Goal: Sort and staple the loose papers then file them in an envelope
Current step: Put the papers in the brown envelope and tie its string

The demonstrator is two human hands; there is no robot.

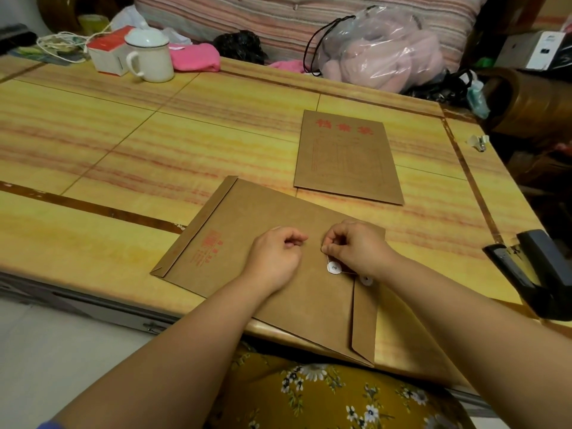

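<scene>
Right at the near table edge, the flat brown kraft envelope (266,274) is lying flap-end right, with the right hand (356,246) pinching its thin white string just above the round white button (334,268), while the left hand (275,258) is resting loosely curled, holding nothing.

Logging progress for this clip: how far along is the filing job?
Near the end. No loose papers show; the stapler sits idle at the table edge. The right hand pinches the string at the near envelope's washer; the left hand rests on it. Closure unfinished.
</scene>
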